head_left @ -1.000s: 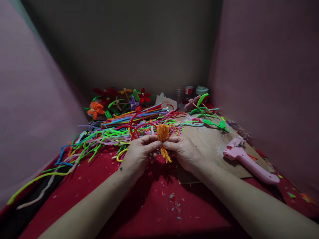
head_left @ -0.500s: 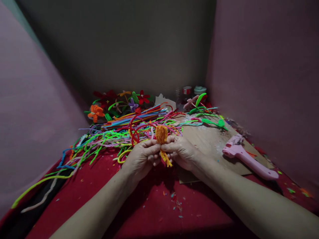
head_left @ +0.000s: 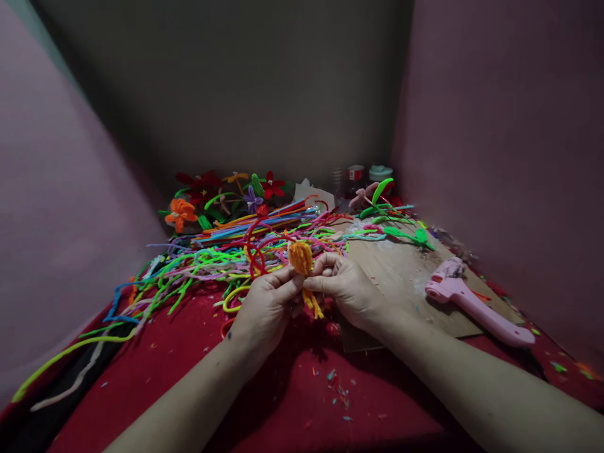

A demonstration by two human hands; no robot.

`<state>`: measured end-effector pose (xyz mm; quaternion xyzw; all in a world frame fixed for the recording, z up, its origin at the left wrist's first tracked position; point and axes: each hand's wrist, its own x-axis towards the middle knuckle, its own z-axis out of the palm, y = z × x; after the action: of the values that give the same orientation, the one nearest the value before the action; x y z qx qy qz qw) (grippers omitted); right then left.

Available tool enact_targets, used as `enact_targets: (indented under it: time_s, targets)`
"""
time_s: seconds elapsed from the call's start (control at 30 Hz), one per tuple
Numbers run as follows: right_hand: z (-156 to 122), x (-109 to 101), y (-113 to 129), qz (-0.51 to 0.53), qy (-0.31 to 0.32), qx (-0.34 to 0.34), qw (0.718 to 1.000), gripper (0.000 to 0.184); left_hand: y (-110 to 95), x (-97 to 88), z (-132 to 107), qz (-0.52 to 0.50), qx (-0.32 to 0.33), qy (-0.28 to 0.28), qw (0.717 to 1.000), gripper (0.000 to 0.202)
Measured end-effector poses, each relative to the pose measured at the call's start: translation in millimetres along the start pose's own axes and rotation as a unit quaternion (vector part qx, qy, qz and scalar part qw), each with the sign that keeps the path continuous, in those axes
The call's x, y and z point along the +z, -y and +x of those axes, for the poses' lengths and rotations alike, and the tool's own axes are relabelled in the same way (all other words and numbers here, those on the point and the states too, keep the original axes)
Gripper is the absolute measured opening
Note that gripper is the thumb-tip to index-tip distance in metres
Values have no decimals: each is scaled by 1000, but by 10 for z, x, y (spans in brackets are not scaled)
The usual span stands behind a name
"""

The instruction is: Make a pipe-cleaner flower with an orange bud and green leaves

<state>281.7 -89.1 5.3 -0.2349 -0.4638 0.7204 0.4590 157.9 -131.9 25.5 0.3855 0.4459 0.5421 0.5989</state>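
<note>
Orange pipe-cleaner bud (head_left: 301, 258): centre of the frame, held just above the counter between both hands; its top is wound into a tight, rounded head.
Loose ends (head_left: 313, 304): short orange and yellow tails hang from the bud's base, splayed and not gathered together.
Left hand (head_left: 267, 305): grip closed, thumb and forefinger pinching the bud's base from the left, the other fingers curled beneath.
Right hand (head_left: 352, 288): grip closed too, fingertips pinching the same base from the right, so the two hands almost touch there.
Progress: the head looks shaped already. Judging by the splayed tails, the base seems unfinished, and no stem or leaf is on it.
Pipe-cleaner pile (head_left: 212, 258): a many-coloured tangle spreads across centre left, just behind the hands, with a straighter bundle above it.
Finished flowers (head_left: 182, 211): orange, red and purple blooms lie at the upper left of the clutter, against the back wall.
Green leaves (head_left: 401, 229): bent green pieces rest on the far edge of the cardboard, right of centre.
Cardboard sheet (head_left: 401, 270): lies flat to the right of the hands.
Pink glue gun (head_left: 472, 302): on its side on the cardboard, right of frame, well apart from either hand.
Jars (head_left: 368, 173): small, at the back; contents too dim to tell.
Counter (head_left: 189, 365): red-covered, flecked with small snippets in the lower centre.
</note>
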Motion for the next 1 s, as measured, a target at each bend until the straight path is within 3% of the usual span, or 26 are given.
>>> enact_targets:
  time_s: [0.2,0.43,0.63,1.0]
  targets:
    - [-42,23,-2,-144,-34,-85,985,22,-16,-30,19,19,37,15,999,18]
    - [-116,73,95,-140,-59,-187,971,11,-81,13,-60,137,62,15,988,19]
    - [-132,113,154,-112,-51,-198,972,20,-105,5,-90,229,91,15,969,15]
    - [-137,119,153,-115,-51,-196,973,22,-83,2,-76,244,103,-1,964,14]
